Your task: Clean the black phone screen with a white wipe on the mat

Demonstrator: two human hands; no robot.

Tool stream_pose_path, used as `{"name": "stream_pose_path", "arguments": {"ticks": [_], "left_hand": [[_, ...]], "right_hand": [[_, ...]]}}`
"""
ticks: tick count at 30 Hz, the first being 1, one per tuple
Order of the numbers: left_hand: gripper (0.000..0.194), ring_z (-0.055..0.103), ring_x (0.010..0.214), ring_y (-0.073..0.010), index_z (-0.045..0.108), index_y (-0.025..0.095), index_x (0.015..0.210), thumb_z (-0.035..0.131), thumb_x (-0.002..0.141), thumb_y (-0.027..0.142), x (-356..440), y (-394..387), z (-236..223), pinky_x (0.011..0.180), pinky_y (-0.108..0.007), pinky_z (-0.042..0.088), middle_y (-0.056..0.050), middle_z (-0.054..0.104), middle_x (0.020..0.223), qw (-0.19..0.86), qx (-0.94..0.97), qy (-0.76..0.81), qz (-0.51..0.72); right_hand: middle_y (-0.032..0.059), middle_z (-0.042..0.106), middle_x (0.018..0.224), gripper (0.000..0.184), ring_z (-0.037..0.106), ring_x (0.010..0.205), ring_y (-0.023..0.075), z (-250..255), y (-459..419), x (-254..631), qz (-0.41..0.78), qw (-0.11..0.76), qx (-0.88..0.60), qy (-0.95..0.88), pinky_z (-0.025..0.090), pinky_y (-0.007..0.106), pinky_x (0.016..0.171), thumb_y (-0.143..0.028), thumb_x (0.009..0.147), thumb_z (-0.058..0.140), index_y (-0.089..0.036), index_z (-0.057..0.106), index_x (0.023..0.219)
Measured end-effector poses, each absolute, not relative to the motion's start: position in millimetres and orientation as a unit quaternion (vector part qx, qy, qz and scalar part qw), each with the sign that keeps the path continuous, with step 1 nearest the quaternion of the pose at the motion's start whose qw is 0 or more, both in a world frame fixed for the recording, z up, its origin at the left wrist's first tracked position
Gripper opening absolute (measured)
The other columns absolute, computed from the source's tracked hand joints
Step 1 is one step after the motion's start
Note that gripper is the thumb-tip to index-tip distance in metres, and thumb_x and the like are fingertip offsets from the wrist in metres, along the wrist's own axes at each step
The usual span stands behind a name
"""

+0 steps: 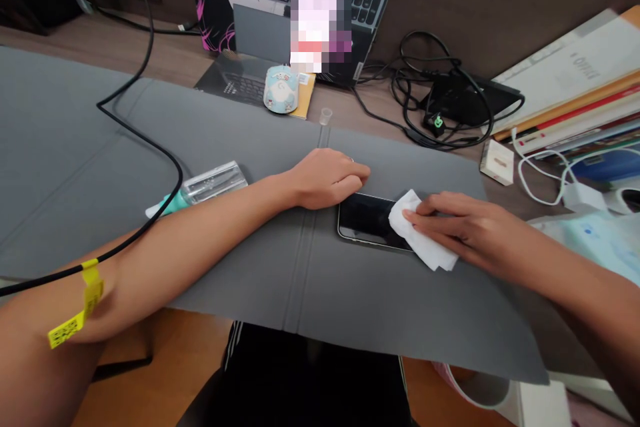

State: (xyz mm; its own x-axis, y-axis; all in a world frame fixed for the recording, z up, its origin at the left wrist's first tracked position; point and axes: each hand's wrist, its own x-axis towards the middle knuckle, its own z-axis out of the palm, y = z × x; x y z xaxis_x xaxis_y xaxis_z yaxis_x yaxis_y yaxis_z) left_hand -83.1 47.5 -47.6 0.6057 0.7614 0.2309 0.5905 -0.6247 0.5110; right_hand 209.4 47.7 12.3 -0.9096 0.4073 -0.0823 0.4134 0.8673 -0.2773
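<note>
A smartphone (370, 217) with a dark screen lies flat on the grey desk mat (250, 273). Folded white tissue (425, 237) covers the phone's right end, pinched in my right hand (465, 227) and pressed on the screen. My left hand (330, 177) rests with curled fingers at the phone's upper left corner; its underside is hidden, and I see nothing in it. Beside my left forearm lies a clear bottle (215, 181) with a teal top, partly covered by the arm. A small clear cap (325, 116) stands beyond my left hand.
A laptop (263, 30) sits at the back, with a light blue mouse (281, 89) before it. A black cable (145, 137) crosses the mat and my left arm. Tangled cords (445, 107), books (575, 110) and a small white box (497, 161) occupy the right.
</note>
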Motion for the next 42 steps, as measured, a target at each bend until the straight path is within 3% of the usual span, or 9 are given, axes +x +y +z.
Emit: {"name": "stream_pose_path", "arguments": {"ticks": [4, 7, 12, 18, 26, 35, 42], "left_hand": [[0.03, 0.052, 0.07, -0.0216, 0.056, 0.022, 0.075, 0.031, 0.088, 0.031, -82.0, 46.6, -46.3, 0.063, -0.035, 0.032, -0.004, 0.058, 0.07, 0.198, 0.873, 0.388, 0.221], [0.026, 0.052, 0.069, -0.0213, 0.055, 0.022, 0.079, 0.032, 0.087, 0.031, -81.8, 45.9, -44.6, 0.063, -0.035, 0.032, -0.004, 0.059, 0.07, 0.201, 0.869, 0.391, 0.227], [0.021, 0.049, 0.067, -0.0208, 0.052, 0.022, 0.081, 0.033, 0.086, 0.03, -82.6, 46.1, -43.4, 0.063, -0.035, 0.032, -0.004, 0.059, 0.073, 0.208, 0.861, 0.399, 0.236], [0.02, 0.048, 0.066, -0.0203, 0.048, 0.023, 0.078, 0.032, 0.086, 0.031, -83.0, 46.6, -43.5, 0.064, -0.034, 0.033, -0.002, 0.056, 0.069, 0.217, 0.861, 0.396, 0.233], [0.02, 0.048, 0.066, -0.0206, 0.046, 0.023, 0.075, 0.031, 0.086, 0.031, -82.4, 45.4, -42.2, 0.062, -0.034, 0.031, -0.003, 0.058, 0.07, 0.212, 0.863, 0.399, 0.227], [0.024, 0.049, 0.066, -0.0204, 0.052, 0.022, 0.079, 0.032, 0.087, 0.032, -82.1, 45.3, -40.4, 0.061, -0.033, 0.03, -0.003, 0.06, 0.071, 0.203, 0.866, 0.402, 0.218], [0.021, 0.048, 0.068, -0.0213, 0.048, 0.023, 0.079, 0.031, 0.087, 0.033, -83.0, 47.0, -42.1, 0.062, -0.034, 0.028, -0.004, 0.059, 0.073, 0.208, 0.856, 0.409, 0.237]], "right_hand": [[0.0106, 0.068, 0.096, 0.034, 0.064, 0.082, 0.0267, 13.4, 53.9, 179.0, -0.133, 0.012, 0.182, 0.974, 0.047, 0.043, 0.073, -0.034, 0.107, 0.043, -0.024, 0.074, 0.098], [0.0094, 0.067, 0.093, 0.034, 0.061, 0.081, 0.0242, 13.8, 57.2, 154.8, -0.109, 0.023, 0.142, 0.984, 0.046, 0.04, 0.074, -0.029, 0.108, 0.041, -0.022, 0.073, 0.099], [0.0119, 0.068, 0.103, 0.036, 0.061, 0.095, 0.0239, 12.6, 59.1, 126.2, -0.091, 0.026, 0.084, 0.992, 0.046, 0.038, 0.083, -0.02, 0.108, 0.038, -0.016, 0.074, 0.103], [0.0105, 0.067, 0.095, 0.04, 0.059, 0.084, 0.0234, 16.0, 60.2, 151.6, -0.083, 0.042, 0.1, 0.991, 0.047, 0.039, 0.077, -0.023, 0.109, 0.033, -0.016, 0.073, 0.104], [0.0102, 0.068, 0.102, 0.032, 0.067, 0.092, 0.0245, 21.1, 64.1, 211.3, -0.114, 0.058, 0.152, 0.98, 0.049, 0.04, 0.08, -0.025, 0.108, 0.041, -0.02, 0.073, 0.109], [0.0091, 0.066, 0.09, 0.036, 0.059, 0.078, 0.0216, 14.1, 72.3, 163.9, -0.033, 0.019, 0.076, 0.996, 0.048, 0.039, 0.072, -0.023, 0.109, 0.038, -0.016, 0.073, 0.103], [0.0118, 0.069, 0.101, 0.036, 0.059, 0.096, 0.0234, 5.3, 70.6, 121.9, -0.013, -0.012, 0.009, 1.0, 0.05, 0.039, 0.082, -0.012, 0.105, 0.04, -0.015, 0.073, 0.09]]}}
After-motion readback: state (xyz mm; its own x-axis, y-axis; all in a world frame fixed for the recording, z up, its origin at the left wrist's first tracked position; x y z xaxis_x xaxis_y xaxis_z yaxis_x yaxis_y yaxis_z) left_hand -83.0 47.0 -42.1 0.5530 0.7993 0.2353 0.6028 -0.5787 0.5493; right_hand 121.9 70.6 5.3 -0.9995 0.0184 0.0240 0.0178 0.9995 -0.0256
